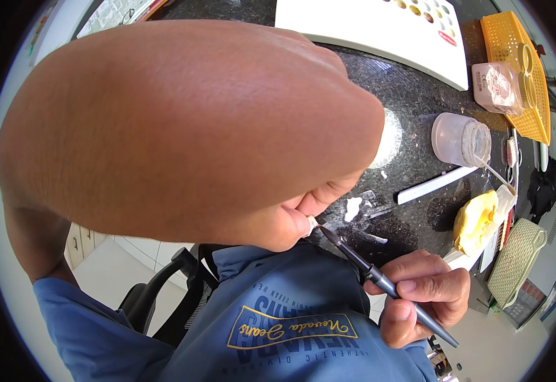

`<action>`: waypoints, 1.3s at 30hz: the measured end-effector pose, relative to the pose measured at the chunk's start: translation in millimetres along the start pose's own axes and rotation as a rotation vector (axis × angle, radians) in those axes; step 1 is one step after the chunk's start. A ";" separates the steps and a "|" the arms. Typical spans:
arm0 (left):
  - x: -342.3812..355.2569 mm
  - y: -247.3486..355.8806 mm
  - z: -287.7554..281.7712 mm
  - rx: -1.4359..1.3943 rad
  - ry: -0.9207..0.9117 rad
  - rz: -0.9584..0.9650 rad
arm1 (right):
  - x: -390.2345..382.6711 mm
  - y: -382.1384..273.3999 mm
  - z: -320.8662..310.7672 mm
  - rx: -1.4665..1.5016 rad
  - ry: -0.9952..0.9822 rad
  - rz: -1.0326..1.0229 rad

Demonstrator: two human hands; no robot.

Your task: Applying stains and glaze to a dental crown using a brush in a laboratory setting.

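Observation:
My left forearm crosses the upper left of the head view, and my left hand bends down at its end. Its thumb and fingers pinch a small white piece, mostly hidden, so its kind cannot be made out. From the lower right, my right hand grips a dark grey brush like a pen. The brush's dark tip meets or nearly meets the white piece. On the black speckled counter beside the fingers lie white smears. A round white thing is partly covered by my left hand.
A cloudy jar with a thin stick stands at right, near a white curved strip, a yellow lump and a pinkish jar. Behind are a white box and yellow basket. An office chair is below left.

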State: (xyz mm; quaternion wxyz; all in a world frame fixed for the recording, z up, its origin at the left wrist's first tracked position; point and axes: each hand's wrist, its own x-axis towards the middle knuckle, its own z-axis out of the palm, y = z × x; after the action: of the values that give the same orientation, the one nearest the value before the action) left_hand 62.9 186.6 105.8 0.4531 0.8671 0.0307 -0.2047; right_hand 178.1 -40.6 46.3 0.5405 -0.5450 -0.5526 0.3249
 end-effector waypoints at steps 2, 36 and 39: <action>0.5 -0.1 0.4 -0.006 -0.006 0.004 | 0.2 0.7 -0.1 0.017 0.011 0.004; -5.4 -9.6 6.0 -0.058 0.034 0.011 | 2.9 1.6 -0.8 -0.011 -0.024 -0.011; -4.9 -8.0 5.4 -0.053 0.022 -0.008 | 3.3 1.5 -1.1 -0.010 -0.031 -0.010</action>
State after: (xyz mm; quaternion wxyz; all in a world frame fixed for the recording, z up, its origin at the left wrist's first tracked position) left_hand 54.7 187.7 98.7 0.4746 0.8570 0.0444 -0.1960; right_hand 180.2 -37.4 45.9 0.5308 -0.5398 -0.5651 0.3279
